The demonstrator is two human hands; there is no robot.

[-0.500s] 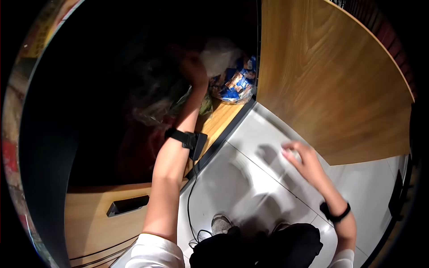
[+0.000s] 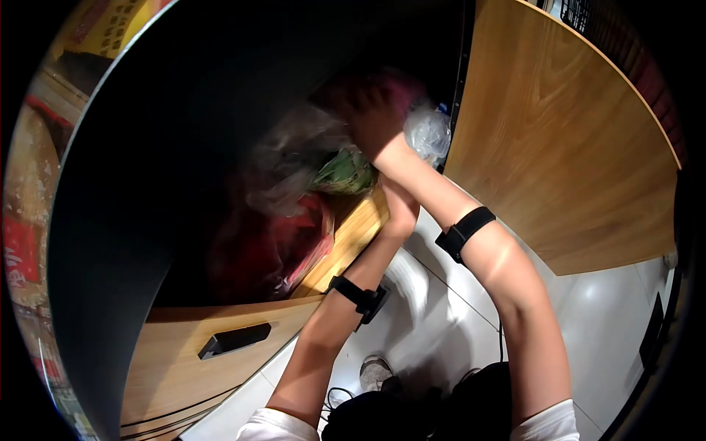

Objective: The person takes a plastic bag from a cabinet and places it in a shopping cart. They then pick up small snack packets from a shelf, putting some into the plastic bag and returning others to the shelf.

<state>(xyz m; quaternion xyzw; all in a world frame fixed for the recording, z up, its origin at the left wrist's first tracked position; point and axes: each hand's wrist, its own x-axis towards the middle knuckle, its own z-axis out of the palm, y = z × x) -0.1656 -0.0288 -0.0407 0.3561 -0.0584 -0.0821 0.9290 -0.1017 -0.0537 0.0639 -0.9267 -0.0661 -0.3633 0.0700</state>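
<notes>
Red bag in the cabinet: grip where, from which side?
I'd pinch the red bag by its crinkled edge beside the bare wooden ledge, coming from the open front: that edge is lit and looks loose, while the far side is lost in shadow.

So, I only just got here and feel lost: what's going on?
A person is reaching with both hands into a dark, open cabinet. The right hand is at a blurred pinkish item; whether it grips it can't be told. The left hand is mostly hidden behind the right forearm. Close by lie something green by clear plastic and a whitish plastic bag, with red packaging further off. The wooden door stands open.
</notes>
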